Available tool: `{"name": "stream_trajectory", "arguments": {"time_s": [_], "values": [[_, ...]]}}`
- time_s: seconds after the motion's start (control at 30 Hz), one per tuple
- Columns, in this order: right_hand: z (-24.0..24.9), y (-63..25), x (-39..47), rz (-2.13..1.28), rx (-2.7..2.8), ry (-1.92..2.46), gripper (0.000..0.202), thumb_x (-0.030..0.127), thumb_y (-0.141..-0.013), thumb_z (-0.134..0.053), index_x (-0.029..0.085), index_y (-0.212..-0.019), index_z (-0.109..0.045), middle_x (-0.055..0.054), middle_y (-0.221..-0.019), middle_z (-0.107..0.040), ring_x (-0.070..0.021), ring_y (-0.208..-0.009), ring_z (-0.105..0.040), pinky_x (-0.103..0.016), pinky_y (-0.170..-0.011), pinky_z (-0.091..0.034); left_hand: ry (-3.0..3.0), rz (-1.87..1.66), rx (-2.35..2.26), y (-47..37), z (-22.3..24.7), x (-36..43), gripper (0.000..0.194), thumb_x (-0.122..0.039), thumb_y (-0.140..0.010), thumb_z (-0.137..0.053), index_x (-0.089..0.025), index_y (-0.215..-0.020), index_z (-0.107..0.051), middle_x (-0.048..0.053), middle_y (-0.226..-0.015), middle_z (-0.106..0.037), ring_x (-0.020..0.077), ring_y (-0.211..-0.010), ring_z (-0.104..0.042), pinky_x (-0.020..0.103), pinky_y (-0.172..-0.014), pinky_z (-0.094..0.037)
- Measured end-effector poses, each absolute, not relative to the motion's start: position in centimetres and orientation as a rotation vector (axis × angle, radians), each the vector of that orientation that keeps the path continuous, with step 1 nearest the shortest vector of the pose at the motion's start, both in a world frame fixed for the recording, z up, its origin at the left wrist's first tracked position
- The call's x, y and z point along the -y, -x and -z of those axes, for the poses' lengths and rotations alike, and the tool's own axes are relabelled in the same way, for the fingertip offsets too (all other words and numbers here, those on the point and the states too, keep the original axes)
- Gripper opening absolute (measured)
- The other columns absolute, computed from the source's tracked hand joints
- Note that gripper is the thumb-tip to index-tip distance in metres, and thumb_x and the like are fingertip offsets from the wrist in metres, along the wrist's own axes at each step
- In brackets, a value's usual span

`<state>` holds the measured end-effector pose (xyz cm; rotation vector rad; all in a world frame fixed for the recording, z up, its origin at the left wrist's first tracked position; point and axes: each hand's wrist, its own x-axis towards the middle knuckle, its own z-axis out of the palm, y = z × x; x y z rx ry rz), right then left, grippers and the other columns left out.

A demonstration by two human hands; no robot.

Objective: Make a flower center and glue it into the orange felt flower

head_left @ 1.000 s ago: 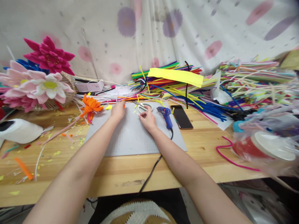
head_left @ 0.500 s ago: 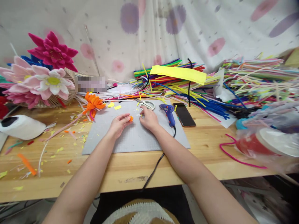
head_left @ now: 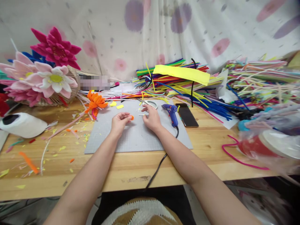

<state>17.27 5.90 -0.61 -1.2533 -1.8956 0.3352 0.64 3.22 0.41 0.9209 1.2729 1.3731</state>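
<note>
My left hand (head_left: 120, 123) pinches a small orange piece (head_left: 132, 117), perhaps felt or chenille, above the grey cutting mat (head_left: 136, 142). To its right, my right hand (head_left: 152, 119) has its thumb and fingers apart, with nothing seen between them. Just beyond those fingers lie the scissors (head_left: 152, 103), partly covered by the hand. A thin white scrap (head_left: 141, 114) rests on the mat by the right thumb. On the mat's right side is a blue glue gun (head_left: 172, 115). An orange flower (head_left: 96, 102) sits at the mat's far left corner.
A black phone (head_left: 188, 115) lies right of the glue gun. Bundles of coloured pipe cleaners (head_left: 178, 82) line the back. At left are large flowers (head_left: 55, 78), a white roll (head_left: 25, 125) and scattered scraps. A black cord (head_left: 156, 172) crosses the front edge. A plastic-wrapped tub (head_left: 260, 143) stands right.
My right hand's fingers have spread slightly and shifted away from the scissors and white scrap. My left hand keeps the orange piece, turned a little. The whole view has shifted slightly.
</note>
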Motion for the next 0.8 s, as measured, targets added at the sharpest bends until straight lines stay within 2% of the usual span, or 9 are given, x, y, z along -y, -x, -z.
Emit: {"name": "stream_trajectory", "arguments": {"time_s": [0.2,0.3,0.4,0.47,0.57,0.67,0.8], "values": [[0.6,-16.7,-5.5,-0.373,1.952,1.176,0.045,0.008,-0.069,-0.046,0.017,-0.112,-0.051,-0.004,-0.092,-0.068,-0.0218,-0.093,-0.056,-0.038,-0.089,-0.04,-1.254,-1.364,-1.429,-0.8,0.4,-3.3,0.017,-0.021,-0.06,-0.07,-0.017,-0.075,-0.061,0.001,-0.071,-0.066,0.0147,-0.067,-0.063,0.029,-0.067,-0.05],[0.7,-16.7,-5.6,-0.397,1.948,1.219,0.044,0.007,-0.07,-0.046,0.017,-0.112,-0.051,-0.004,-0.091,-0.068,-0.0218,-0.092,-0.056,-0.037,-0.088,-0.04,-1.641,-1.32,-1.592,-0.8,0.3,-3.1,0.006,-0.017,-0.067,-0.064,-0.019,-0.073,-0.063,0.002,-0.078,-0.066,0.0168,-0.079,-0.061,0.031,-0.076,-0.049],[0.7,-16.8,-5.8,-0.42,1.943,1.268,0.044,0.007,-0.07,-0.047,0.016,-0.113,-0.051,-0.004,-0.089,-0.068,-0.0218,-0.091,-0.056,-0.037,-0.088,-0.04,-1.955,-1.246,-1.681,-1.0,0.2,-3.0,0.012,-0.01,-0.07,-0.06,-0.02,-0.074,-0.066,0.004,-0.078,-0.066,0.0198,-0.092,-0.059,0.033,-0.084,-0.046],[0.8,-16.8,-5.8,-0.426,1.946,1.285,0.043,0.008,-0.071,-0.047,0.016,-0.113,-0.05,-0.004,-0.089,-0.069,-0.0219,-0.091,-0.056,-0.037,-0.088,-0.04,-2.058,-1.163,-1.69,-1.0,0.3,-3.0,0.016,-0.009,-0.07,-0.059,-0.021,-0.078,-0.067,0.004,-0.079,-0.067,0.0206,-0.093,-0.058,0.034,-0.084,-0.046],[0.8,-16.8,-5.8,-0.423,1.957,1.285,0.043,0.008,-0.072,-0.046,0.016,-0.113,-0.05,-0.004,-0.09,-0.069,-0.0217,-0.091,-0.056,-0.037,-0.088,-0.04,-2.099,-1.017,-1.675,-0.9,0.8,-3.1,0.019,-0.015,-0.072,-0.062,-0.021,-0.089,-0.067,0.004,-0.084,-0.07,0.0217,-0.089,-0.061,0.035,-0.082,-0.047],[0.9,-16.9,-5.8,-0.416,1.957,1.286,0.044,0.006,-0.071,-0.045,0.016,-0.113,-0.05,-0.004,-0.09,-0.069,-0.0214,-0.091,-0.056,-0.037,-0.088,-0.04,-2.121,-1.044,-1.636,-0.6,1.1,-2.9,0.031,-0.023,-0.073,-0.064,-0.02,-0.104,-0.064,0.005,-0.095,-0.07,0.0211,-0.09,-0.062,0.035,-0.085,-0.046],[0.9,-17.0,-5.9,-0.422,1.938,1.317,0.048,0.004,-0.069,-0.042,0.015,-0.114,-0.051,-0.004,-0.091,-0.069,-0.0218,-0.092,-0.056,-0.037,-0.087,-0.041,-2.188,-1.068,-1.632,-0.4,0.8,-2.6,0.044,-0.021,-0.074,-0.062,-0.019,-0.118,-0.056,0.006,-0.105,-0.068,0.0207,-0.096,-0.06,0.036,-0.089,-0.044]]}}
